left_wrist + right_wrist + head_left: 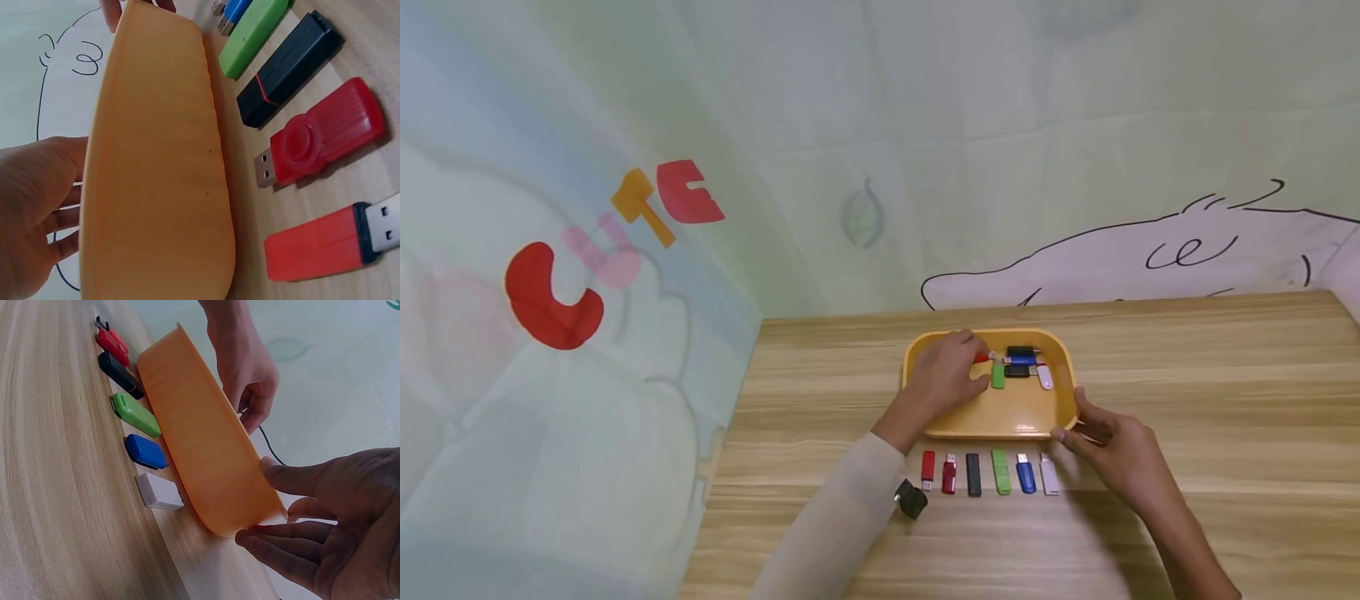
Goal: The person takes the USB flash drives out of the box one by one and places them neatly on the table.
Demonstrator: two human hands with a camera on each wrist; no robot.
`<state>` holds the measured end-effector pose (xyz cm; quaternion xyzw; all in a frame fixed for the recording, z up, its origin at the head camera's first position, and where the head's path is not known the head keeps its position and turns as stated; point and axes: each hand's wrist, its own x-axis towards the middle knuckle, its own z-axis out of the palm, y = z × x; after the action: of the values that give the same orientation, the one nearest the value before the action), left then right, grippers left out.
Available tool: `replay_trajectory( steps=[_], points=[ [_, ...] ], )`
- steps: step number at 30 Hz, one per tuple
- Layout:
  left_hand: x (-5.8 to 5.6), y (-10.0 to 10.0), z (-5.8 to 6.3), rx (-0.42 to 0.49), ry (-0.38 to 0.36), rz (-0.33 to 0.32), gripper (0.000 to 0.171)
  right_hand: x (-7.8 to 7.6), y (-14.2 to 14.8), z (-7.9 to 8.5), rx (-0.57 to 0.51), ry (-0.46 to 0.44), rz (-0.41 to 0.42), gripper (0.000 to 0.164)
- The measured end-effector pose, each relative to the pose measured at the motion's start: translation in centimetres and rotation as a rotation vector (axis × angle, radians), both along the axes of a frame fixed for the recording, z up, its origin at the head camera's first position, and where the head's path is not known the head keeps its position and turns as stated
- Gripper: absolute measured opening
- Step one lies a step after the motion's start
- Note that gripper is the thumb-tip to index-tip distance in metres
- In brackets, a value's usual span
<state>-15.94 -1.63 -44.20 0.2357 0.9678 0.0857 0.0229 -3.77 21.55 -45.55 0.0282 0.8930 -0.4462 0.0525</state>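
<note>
In the tray (1000, 417) at ten o'clock, the left hand (946, 373), thumb parted, partly hides a red stick (982, 358), hold unclear; the right hand (1123, 457) pinches the tray at four.

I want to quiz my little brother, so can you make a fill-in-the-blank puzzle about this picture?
The row of USB sticks in front of the tray has ____ sticks.
The hand inside the tray is the person's ____ hand.
In the row, the green stick lies between the black stick and the ____ stick.
Missing words: six; left; blue.
</note>
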Motion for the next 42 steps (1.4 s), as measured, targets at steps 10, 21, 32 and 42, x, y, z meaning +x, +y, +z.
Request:
replay_trajectory(
  steps=[10, 21, 32, 42],
  points=[
    [-0.9, 0.6, -0.5, -0.066, -0.054, -0.038, 0.048, -0.1, -0.1, 0.0, -0.015, -0.015, -0.005, 0.073],
    [-1.7, 1.3, -0.9, -0.093, -0.155, -0.071, 0.055, -0.2, 0.2, 0.0, -0.033, -0.013, -0.011, 0.074],
    [-1.9, 1.6, -1.3, -0.056, -0.219, -0.075, 0.05, -0.1, 0.2, -0.2, -0.044, -0.006, 0.003, 0.076],
    [-2.0, 1.8, -1.6, -0.063, -0.251, -0.081, 0.053, 0.1, 0.2, -0.2, -0.055, 0.007, -0.006, 0.075]
  ],
)
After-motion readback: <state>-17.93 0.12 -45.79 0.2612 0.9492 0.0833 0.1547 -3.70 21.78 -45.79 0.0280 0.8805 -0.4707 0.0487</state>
